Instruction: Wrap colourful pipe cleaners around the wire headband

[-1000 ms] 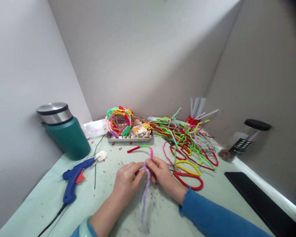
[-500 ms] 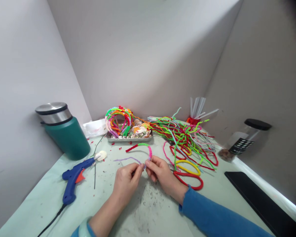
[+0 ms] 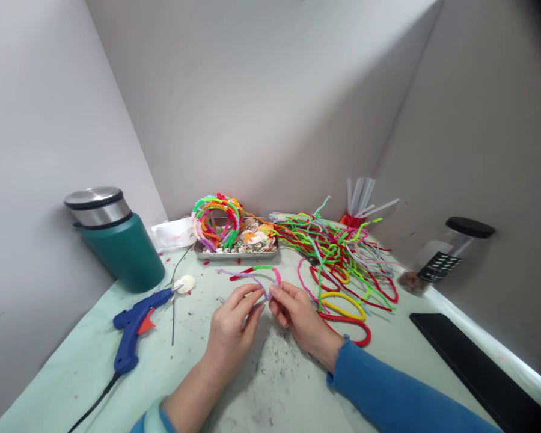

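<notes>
Along the worktop's (image 3: 275, 391) far edge, a metal tray (image 3: 237, 257) holds shells (image 3: 258, 240) and colourful rings (image 3: 197, 227); rightward, a red holder (image 3: 352, 221) bears white sticks (image 3: 359, 197). A lidded jar (image 3: 444, 261) by the right edge contains brown bits (image 3: 413, 284). Mid-worktop, the left hand (image 3: 232, 322) pinches a lilac strand (image 3: 249, 275) — the right hand (image 3: 297, 316) grips the multicoloured band (image 3: 265, 267) beside it. Scissors (image 3: 364, 329) lie close by the right wrist.

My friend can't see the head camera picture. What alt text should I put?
A person's left hand pinches a purple strand while the right hand holds a curved red, green and pink strip. Beyond, a tray holds rings and shells beside a colourful tangle. A glue gun and bottle are at left.
</notes>
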### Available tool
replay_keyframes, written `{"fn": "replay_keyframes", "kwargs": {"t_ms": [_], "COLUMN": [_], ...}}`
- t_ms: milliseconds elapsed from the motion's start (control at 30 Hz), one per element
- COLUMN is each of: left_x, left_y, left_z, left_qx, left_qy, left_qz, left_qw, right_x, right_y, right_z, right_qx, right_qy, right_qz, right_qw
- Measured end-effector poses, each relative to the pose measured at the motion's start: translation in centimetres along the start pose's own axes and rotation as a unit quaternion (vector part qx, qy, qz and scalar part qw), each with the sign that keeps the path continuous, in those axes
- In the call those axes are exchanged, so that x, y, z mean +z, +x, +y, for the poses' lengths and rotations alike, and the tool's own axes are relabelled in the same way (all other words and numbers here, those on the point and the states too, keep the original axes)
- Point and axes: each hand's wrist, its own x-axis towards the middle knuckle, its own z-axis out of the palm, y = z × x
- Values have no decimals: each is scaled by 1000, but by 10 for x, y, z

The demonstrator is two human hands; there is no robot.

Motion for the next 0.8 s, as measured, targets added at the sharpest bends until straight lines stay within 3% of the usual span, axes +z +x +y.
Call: {"fn": "replay_keyframes", "kwargs": {"t_ms": [600, 800], "left_x": [1, -1], "left_y": [1, 2], "left_z": [3, 1], "left_qx": [-111, -109], "left_qy": [-48, -61], "left_qz": [-109, -68], "left_qw": [987, 990], "right_x": [2, 3], "right_y": [-2, -3], "right_z": [-3, -3], "right_qx": [-10, -13], "right_qy": [-32, -56], "right_qz": [-9, -40], "right_qw": [999, 998]}}
